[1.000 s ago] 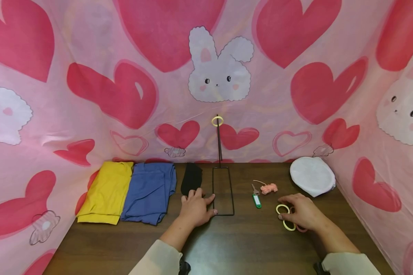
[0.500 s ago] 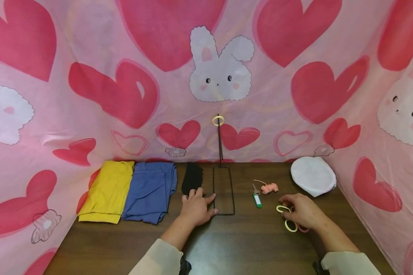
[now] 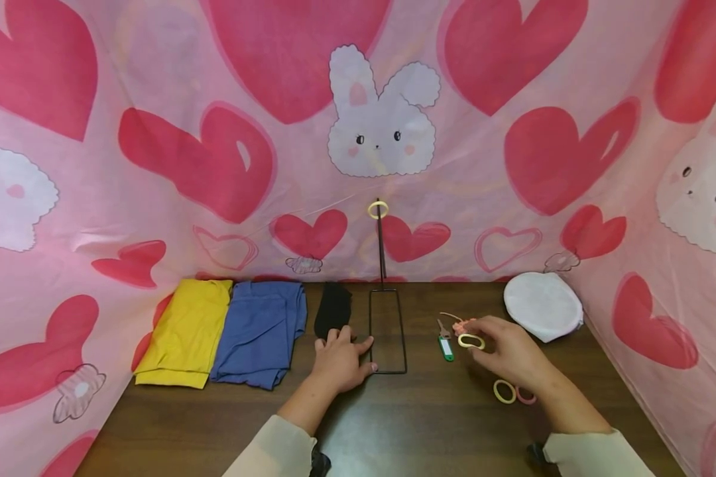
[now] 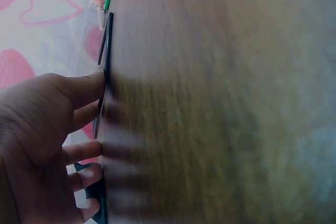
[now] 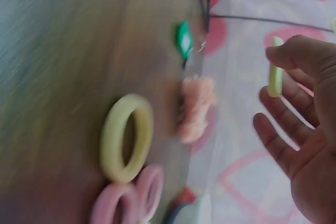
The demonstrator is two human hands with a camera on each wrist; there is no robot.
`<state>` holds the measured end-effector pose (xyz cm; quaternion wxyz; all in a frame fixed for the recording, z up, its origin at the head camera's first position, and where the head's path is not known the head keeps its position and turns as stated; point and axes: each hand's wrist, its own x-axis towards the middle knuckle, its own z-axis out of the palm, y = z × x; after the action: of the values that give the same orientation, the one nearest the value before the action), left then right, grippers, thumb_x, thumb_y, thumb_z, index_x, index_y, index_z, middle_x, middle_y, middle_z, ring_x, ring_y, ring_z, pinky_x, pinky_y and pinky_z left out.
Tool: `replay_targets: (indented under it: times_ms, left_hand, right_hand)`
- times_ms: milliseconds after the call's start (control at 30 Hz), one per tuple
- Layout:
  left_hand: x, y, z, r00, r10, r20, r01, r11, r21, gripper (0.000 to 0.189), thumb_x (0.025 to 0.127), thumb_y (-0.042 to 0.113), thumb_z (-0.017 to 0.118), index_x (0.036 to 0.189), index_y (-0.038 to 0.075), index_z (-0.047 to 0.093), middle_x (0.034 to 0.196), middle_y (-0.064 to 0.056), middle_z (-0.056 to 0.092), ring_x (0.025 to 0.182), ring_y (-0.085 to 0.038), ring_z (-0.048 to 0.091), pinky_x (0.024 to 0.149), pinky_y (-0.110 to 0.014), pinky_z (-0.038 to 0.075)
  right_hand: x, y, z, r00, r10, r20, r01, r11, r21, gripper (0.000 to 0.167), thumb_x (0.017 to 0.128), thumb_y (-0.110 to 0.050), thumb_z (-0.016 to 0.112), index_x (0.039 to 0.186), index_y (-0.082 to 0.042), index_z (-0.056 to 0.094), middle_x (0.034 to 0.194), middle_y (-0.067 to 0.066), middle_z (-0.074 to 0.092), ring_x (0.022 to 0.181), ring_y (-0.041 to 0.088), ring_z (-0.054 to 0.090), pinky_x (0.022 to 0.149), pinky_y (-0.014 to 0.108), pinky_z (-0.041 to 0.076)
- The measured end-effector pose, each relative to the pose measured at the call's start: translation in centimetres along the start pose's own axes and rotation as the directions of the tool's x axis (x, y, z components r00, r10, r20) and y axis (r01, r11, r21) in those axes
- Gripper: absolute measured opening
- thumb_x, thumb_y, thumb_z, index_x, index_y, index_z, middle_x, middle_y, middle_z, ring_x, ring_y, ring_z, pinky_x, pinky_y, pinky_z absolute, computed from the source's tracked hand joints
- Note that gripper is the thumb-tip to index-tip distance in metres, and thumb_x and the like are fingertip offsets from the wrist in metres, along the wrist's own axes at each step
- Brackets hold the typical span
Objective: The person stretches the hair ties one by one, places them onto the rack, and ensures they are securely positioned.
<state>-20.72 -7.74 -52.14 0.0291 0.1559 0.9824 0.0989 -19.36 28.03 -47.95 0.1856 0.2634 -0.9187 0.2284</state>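
Observation:
In the head view my right hand (image 3: 516, 351) pinches a yellow hair tie (image 5: 275, 72) between thumb and fingertip, lifted off the table. Below it on the table lie another yellow hair tie (image 5: 109, 145) and pink ones (image 5: 156, 192), partly hidden by my arm in the head view. My left hand (image 3: 337, 361) rests its fingers at the left side of a black wire stand's base (image 3: 402, 331), thumb and index touching the bar. One yellow hair tie (image 3: 370, 211) hangs around the top of the stand's upright rod (image 3: 380, 248).
A key with a green tag (image 3: 446, 350) and a coral yarn bundle (image 3: 461, 326) lie between stand and right hand. A white round pouch (image 3: 541, 305) sits back right. Left of the stand are black cloth (image 3: 333, 308), folded blue cloth (image 3: 259, 331) and yellow cloth (image 3: 185, 331).
My right hand has picked up a yellow hair tie from the group and moved it up and left, now in front of the yarn bundle. The left hand stays put.

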Motion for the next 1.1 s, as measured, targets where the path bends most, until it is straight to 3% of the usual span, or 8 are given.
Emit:
replay_targets:
  times_ms: [200,367,533,700,867,1100]
  left_hand:
    - [0.0,0.1,-0.1,1.000,0.002,0.005,-0.002,1.000,0.001,0.061,0.094,0.062,0.066,0.149,0.038,0.057,0.144,-0.007,0.049,0.128,-0.035,0.043,0.085,-0.052,0.034]
    - [-0.1,0.2,-0.2,1.000,0.001,0.027,-0.002,1.000,0.014,0.062,0.095,0.063,0.064,0.151,0.039,0.055,0.146,-0.007,0.047,0.130,-0.035,0.041,0.087,-0.053,0.034]
    - [-0.1,0.1,-0.2,1.000,0.000,0.031,0.000,1.000,0.016,0.061,0.095,0.063,0.063,0.151,0.039,0.054,0.147,-0.007,0.046,0.130,-0.035,0.041,0.087,-0.053,0.034]
    - [-0.2,0.0,-0.2,1.000,-0.002,0.031,0.002,1.000,0.007,0.062,0.095,0.063,0.063,0.152,0.039,0.054,0.148,-0.007,0.046,0.130,-0.035,0.041,0.087,-0.053,0.034]
    - [-0.2,0.0,-0.1,0.999,-0.005,0.032,0.004,1.000,0.013,0.062,0.095,0.064,0.063,0.151,0.040,0.054,0.147,-0.007,0.046,0.130,-0.035,0.041,0.086,-0.052,0.033]
    - [-0.2,0.1,-0.3,0.999,-0.002,0.034,0.002,1.000,0.015,0.062,0.095,0.064,0.063,0.151,0.039,0.055,0.146,-0.008,0.046,0.129,-0.035,0.041,0.086,-0.052,0.033]
  right_hand:
    - [2.2,-1.5,-0.5,0.992,-0.080,-0.100,0.084,0.996,0.042,0.040,0.075,-0.006,0.088,0.112,-0.012,0.075,0.110,-0.003,0.072,0.093,0.015,0.069,0.077,0.035,0.058]
    - [4.0,-3.3,-1.2,0.976,-0.134,-0.169,0.146,0.988,0.058,0.042,0.074,-0.009,0.089,0.114,-0.014,0.076,0.113,-0.005,0.072,0.101,0.013,0.068,0.089,0.015,0.048]
    - [5.9,-5.3,-1.7,0.956,-0.195,-0.219,0.224,0.968,0.113,0.042,0.075,-0.007,0.088,0.115,-0.013,0.076,0.112,0.000,0.072,0.103,0.017,0.067,0.093,0.011,0.046]
    - [7.7,-7.1,-2.3,0.922,-0.271,-0.277,0.309,0.945,0.106,0.040,0.075,-0.007,0.085,0.114,-0.010,0.077,0.111,0.005,0.073,0.103,0.022,0.068,0.100,0.013,0.042]
    - [9.0,-8.7,-3.1,0.891,-0.336,-0.304,0.381,0.919,0.101,0.035,0.079,-0.012,0.083,0.114,-0.009,0.077,0.110,0.004,0.073,0.102,0.023,0.069,0.100,0.016,0.044]
    - [10.8,-11.2,-4.4,0.819,-0.430,-0.381,0.497,0.863,0.094,0.029,0.089,-0.021,0.077,0.114,-0.006,0.077,0.110,0.007,0.074,0.099,0.024,0.069,0.098,0.022,0.048]
